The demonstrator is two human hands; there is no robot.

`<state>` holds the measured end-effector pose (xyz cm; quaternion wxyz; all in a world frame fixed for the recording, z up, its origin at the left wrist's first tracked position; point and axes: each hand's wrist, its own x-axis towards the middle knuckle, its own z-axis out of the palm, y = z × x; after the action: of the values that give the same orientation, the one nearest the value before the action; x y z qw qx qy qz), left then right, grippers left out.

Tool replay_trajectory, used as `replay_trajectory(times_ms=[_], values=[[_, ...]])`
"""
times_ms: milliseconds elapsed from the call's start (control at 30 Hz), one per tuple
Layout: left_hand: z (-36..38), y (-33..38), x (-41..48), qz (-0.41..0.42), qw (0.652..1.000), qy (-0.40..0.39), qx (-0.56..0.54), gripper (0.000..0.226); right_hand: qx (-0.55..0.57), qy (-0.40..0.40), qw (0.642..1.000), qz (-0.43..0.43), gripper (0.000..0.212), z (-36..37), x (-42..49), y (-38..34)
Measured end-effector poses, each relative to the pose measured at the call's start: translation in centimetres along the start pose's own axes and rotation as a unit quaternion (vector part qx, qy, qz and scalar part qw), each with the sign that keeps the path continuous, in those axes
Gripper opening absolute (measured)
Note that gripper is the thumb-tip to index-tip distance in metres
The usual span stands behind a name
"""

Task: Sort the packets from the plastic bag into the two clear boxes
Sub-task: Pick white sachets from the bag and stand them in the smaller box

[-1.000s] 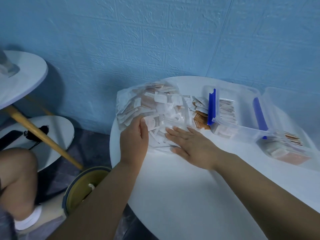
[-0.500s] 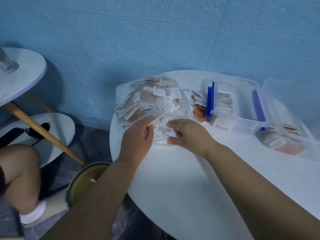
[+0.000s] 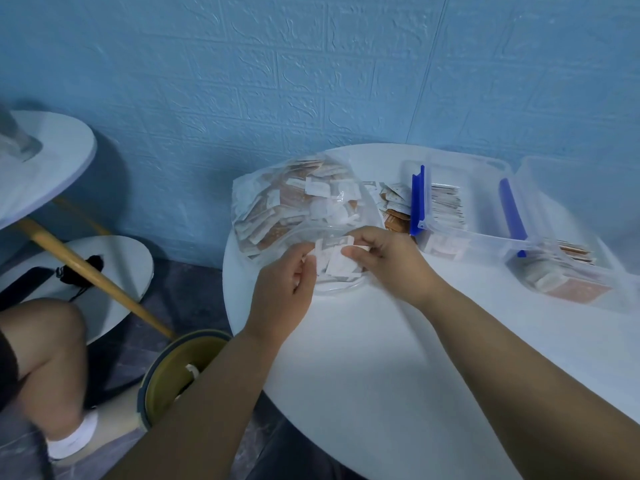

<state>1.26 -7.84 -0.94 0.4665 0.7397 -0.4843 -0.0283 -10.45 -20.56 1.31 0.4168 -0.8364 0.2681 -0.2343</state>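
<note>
- on the round white table (image 3: 381, 358), at its far left edge, lies the plastic bag (image 3: 277, 209), bulging with white and brown packets (image 3: 294, 192).
- bag mouth faces the person; a few white packets (image 3: 337, 261) lie at that mouth, between the two hands.
- left hand (image 3: 282, 289): fingers curled, thumb and fingertips pinching the near left edge of the bag's film.
- right hand (image 3: 391, 258): fingers curled, thumb and forefinger pinching the near right edge of the bag at the white packets. whether a packet is caught in that pinch along with the film cannot be told.
- loose packets (image 3: 394, 206), brown and white, lie on the table between the bag and the first clear box.
- first clear box (image 3: 467, 237): just right of the right hand, open-topped, blue latch (image 3: 417, 199) on its left wall, packets standing in a row inside.
- second clear box (image 3: 571, 285): right beside the first, further right, holding stacked white and brown packets. a second blue latch (image 3: 512, 209) stands between the two boxes.
- floor, left of the table: round bin (image 3: 180, 368) with a dark rim, and a person's bare knee (image 3: 41, 341) further left.
- behind the table: blue brick-pattern wall (image 3: 311, 81).
</note>
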Motion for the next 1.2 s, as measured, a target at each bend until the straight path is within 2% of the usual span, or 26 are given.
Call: replay_trajectory(times_ms=[133,233,300,333,400,467,533,667,767,833,900,1033,1200], values=[[0.1,0.2,0.1,-0.076,0.997,-0.016,-0.025,0.030,0.060,0.024,0.998,0.027,0.023,1.3,0.6,-0.7],[-0.1,0.1,0.3,-0.116,0.991,0.058,-0.031,0.022,0.035,0.058,0.998,0.008,0.018,2.1,0.7,-0.7],[-0.4,0.3,0.4,-0.145,0.981,0.122,-0.047,0.017,-0.020,0.043,0.999,0.008,0.014,2.0,0.7,-0.3],[-0.4,0.4,0.4,-0.155,0.976,0.139,-0.055,0.015,-0.074,0.014,0.997,0.015,0.022,1.8,0.7,0.0],[-0.4,0.4,0.4,-0.163,0.975,0.139,-0.058,0.015,-0.192,-0.052,0.980,0.019,0.042,1.7,0.4,0.6],[-0.2,0.3,0.5,-0.159,0.978,0.123,-0.052,0.020,-0.233,-0.076,0.970,0.011,0.053,1.8,0.2,0.7],[-0.2,0.1,0.5,-0.153,0.981,0.109,-0.047,0.021,-0.237,-0.073,0.969,0.009,0.050,1.9,0.0,0.7],[-0.2,0.0,0.4,-0.147,0.985,0.087,-0.037,0.021,-0.281,-0.060,0.957,-0.049,0.021,2.1,-0.4,0.7],[-0.2,-0.1,0.4,-0.140,0.986,0.078,-0.035,0.024,-0.225,-0.002,0.971,-0.076,0.020,1.9,-0.6,1.1],[-0.2,0.0,0.4,-0.130,0.988,0.073,-0.031,0.029,-0.132,0.054,0.988,-0.054,0.020,1.4,-0.9,0.9],[-0.2,0.2,0.4,-0.112,0.991,0.066,-0.026,0.032,-0.022,0.077,0.997,-0.009,0.016,1.0,-1.3,0.6],[0.6,1.5,-0.2,-0.084,0.995,0.026,-0.050,0.031,0.113,0.107,0.986,0.056,0.015,0.3,-2.4,0.1],[3.2,4.5,-1.5,-0.079,0.984,-0.048,-0.155,0.026,0.155,0.164,0.973,0.055,0.021,-1.4,-5.6,0.1]])
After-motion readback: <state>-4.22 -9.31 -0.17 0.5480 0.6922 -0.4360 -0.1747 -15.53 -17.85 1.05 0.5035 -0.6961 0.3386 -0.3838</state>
